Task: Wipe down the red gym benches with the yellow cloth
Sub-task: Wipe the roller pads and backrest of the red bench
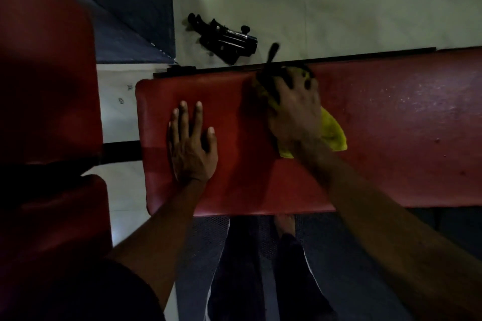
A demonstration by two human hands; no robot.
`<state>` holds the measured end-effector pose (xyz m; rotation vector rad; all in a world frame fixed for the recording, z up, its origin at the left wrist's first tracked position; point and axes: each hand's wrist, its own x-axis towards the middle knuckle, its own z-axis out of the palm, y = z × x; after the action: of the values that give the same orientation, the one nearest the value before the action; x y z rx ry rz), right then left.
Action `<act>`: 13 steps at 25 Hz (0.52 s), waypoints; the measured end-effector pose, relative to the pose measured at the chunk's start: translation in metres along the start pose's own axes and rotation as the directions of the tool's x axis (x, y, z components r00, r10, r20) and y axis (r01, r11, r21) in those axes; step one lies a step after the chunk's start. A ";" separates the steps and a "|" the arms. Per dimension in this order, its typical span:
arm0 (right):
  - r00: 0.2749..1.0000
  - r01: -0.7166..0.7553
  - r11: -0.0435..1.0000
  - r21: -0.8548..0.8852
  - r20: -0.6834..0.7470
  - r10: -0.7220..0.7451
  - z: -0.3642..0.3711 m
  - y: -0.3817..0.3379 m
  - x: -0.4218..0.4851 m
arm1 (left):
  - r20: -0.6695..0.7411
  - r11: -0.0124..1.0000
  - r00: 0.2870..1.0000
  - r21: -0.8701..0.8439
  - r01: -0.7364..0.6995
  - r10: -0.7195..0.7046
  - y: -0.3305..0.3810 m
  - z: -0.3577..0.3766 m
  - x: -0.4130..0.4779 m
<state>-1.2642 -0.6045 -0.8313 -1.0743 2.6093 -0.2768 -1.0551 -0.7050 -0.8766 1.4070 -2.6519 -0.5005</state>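
Right hand (294, 112) grip around yellow cloth (335, 133)

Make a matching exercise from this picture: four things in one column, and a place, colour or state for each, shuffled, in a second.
Things
1. left hand
2. cloth
3. black part
4. bench

Descriptions
A. lies on the pale floor
B. red, with pale speckles toward one end
C. flat, fingers straight
D. yellow, under the right hand

Pairs: 1-C, 2-D, 3-A, 4-B
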 end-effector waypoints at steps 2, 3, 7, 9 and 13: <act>0.987 0.118 0.993 0.009 0.110 -0.119 -0.007 -0.006 0.001 | -0.003 1.000 1.000 -0.005 0.003 -0.003 0.002 -0.002 0.000; 0.987 0.130 0.991 0.009 0.097 -0.130 -0.009 -0.004 0.007 | 0.000 1.000 1.000 -0.009 0.008 -0.008 0.002 -0.003 0.001; 0.990 -0.128 0.987 0.097 -0.050 0.134 -0.007 -0.003 0.016 | -0.002 0.999 1.000 -0.046 0.007 -0.007 0.001 -0.008 0.000; 0.981 -0.174 0.978 0.118 -0.067 0.183 -0.001 -0.019 0.013 | -0.004 0.990 0.999 -0.129 0.047 -0.048 0.006 -0.013 0.007; 1.000 0.015 0.993 0.117 -0.023 -0.012 0.010 -0.047 0.015 | -0.025 0.990 0.997 -0.127 0.067 -0.071 0.001 -0.018 0.049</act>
<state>-1.2404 -0.6491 -0.8302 -1.0546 2.5704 -0.4420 -1.0791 -0.7489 -0.8622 1.4609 -2.5075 -0.6371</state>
